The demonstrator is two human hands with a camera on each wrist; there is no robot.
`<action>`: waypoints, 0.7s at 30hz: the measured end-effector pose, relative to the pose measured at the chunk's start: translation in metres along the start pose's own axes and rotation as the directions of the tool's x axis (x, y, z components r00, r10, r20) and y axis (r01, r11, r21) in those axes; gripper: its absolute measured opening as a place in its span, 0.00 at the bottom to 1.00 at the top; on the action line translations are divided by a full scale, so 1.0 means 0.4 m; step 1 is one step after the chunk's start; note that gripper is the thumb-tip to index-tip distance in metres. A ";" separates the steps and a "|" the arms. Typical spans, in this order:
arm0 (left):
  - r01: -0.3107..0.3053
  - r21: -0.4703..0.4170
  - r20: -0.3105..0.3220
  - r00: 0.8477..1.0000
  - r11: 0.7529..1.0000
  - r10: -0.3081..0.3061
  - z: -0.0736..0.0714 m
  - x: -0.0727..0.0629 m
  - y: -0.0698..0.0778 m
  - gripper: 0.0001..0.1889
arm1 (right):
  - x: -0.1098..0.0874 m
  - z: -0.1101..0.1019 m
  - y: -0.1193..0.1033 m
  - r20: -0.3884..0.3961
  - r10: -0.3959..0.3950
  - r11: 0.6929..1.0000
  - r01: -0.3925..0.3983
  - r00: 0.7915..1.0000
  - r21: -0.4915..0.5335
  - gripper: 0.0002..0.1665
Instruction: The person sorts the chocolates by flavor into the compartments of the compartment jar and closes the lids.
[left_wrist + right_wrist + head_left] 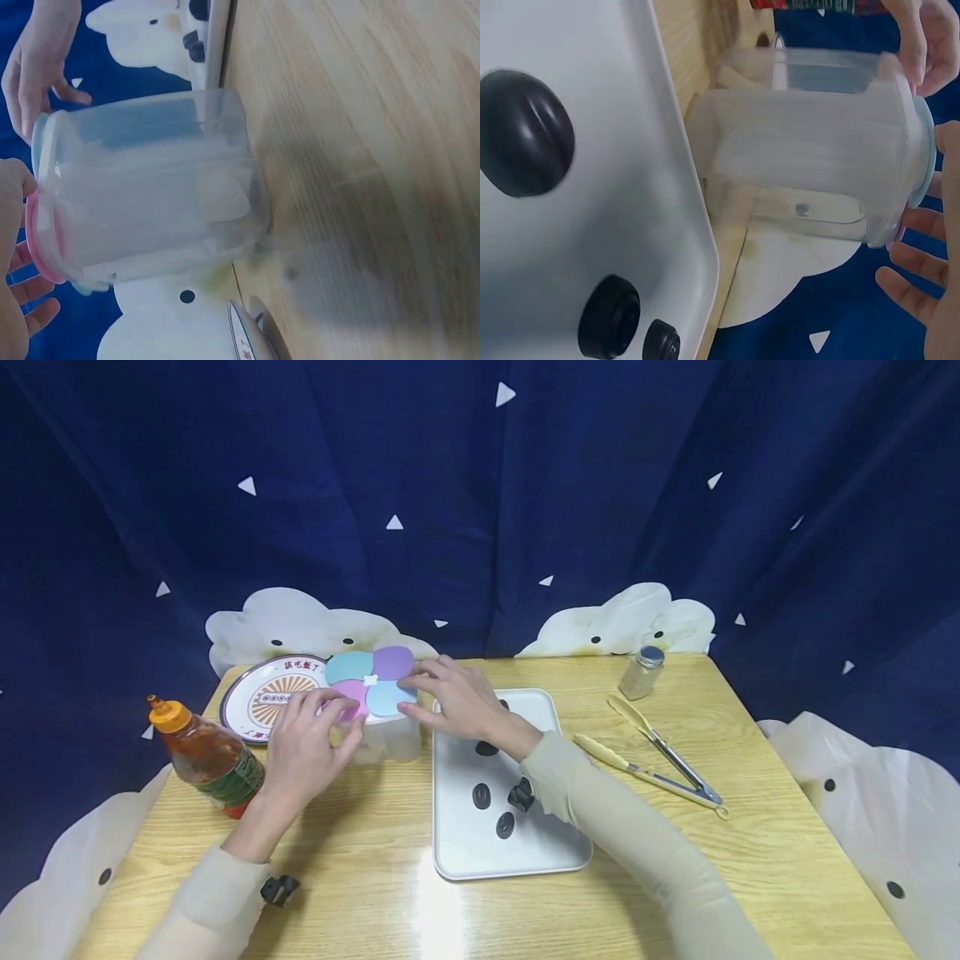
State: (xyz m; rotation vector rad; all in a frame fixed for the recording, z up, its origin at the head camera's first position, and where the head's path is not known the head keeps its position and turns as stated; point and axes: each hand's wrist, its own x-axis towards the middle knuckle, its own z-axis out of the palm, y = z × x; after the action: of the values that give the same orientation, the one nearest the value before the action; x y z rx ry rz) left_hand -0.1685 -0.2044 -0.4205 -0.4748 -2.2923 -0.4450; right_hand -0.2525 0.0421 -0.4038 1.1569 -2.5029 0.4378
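A clear plastic container (393,739) with petal-shaped lids stands left of the white tray; its lids are green, purple, pink (348,693) and blue (390,697). My left hand (307,747) is at the pink lid, thumb and fingertips around its edge, fingers bent loosely. Across from it my right hand (465,697) has its thumb and fingers spread beside the blue lid, at the container's right rim. Through the frosted walls (787,142) in the right wrist view, no distinct contents show.
A white tray (465,852) holds several dark oval pieces (482,796). Tongs (660,768) lie spread on the right, near a shaker jar (641,673). Behind my left hand are a patterned plate (247,693) and a red sauce bottle (213,760). A blue curtain (480,510) hangs behind the table.
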 end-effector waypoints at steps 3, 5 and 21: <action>0.008 -0.003 0.012 1.000 1.000 -0.008 -0.004 -0.001 -0.013 0.12 | -0.013 0.000 -0.013 -0.014 -0.018 1.000 0.018 1.000 -0.010 0.25; 0.003 -0.011 0.019 1.000 1.000 -0.003 -0.005 -0.002 -0.021 0.11 | -0.021 0.000 -0.021 -0.026 -0.025 1.000 0.025 0.999 -0.006 0.24; -0.014 -0.217 0.147 0.988 0.976 0.046 -0.012 0.031 -0.091 0.10 | -0.051 -0.005 -0.084 -0.085 -0.109 0.993 0.104 0.990 -0.054 0.20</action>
State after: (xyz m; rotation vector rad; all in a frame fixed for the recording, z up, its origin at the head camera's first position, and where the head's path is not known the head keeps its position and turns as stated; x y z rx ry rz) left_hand -0.1905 -0.2359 -0.4145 -0.6704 -2.3896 -0.6675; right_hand -0.2139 0.0358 -0.4065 1.2181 -2.3508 0.3874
